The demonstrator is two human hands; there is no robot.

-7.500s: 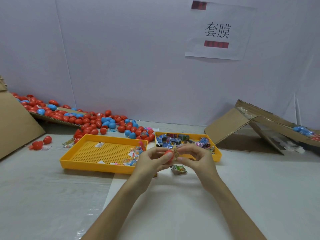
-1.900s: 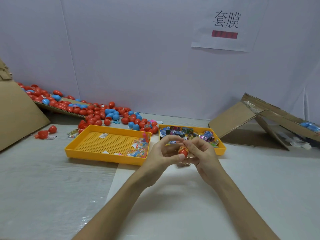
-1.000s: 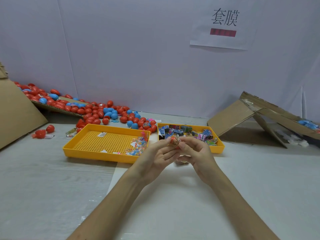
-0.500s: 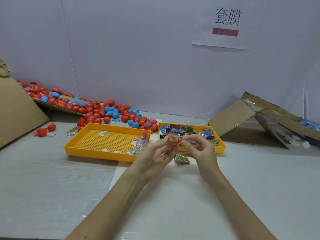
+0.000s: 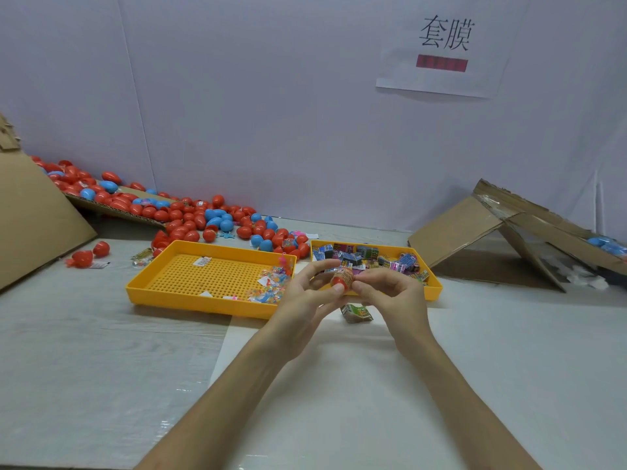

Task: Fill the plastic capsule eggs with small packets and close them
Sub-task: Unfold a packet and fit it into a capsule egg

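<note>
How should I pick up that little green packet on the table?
Probably pinch the green packet by its left and right edges, from above: it lies low on the table, sides free, the right yellow tray close behind.

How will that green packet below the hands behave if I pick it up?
The green packet looks crumpled, so probably light and floppy. Its shiny wrapper may slip in a pinch. Slumped on the table, it likely won't roll.
</note>
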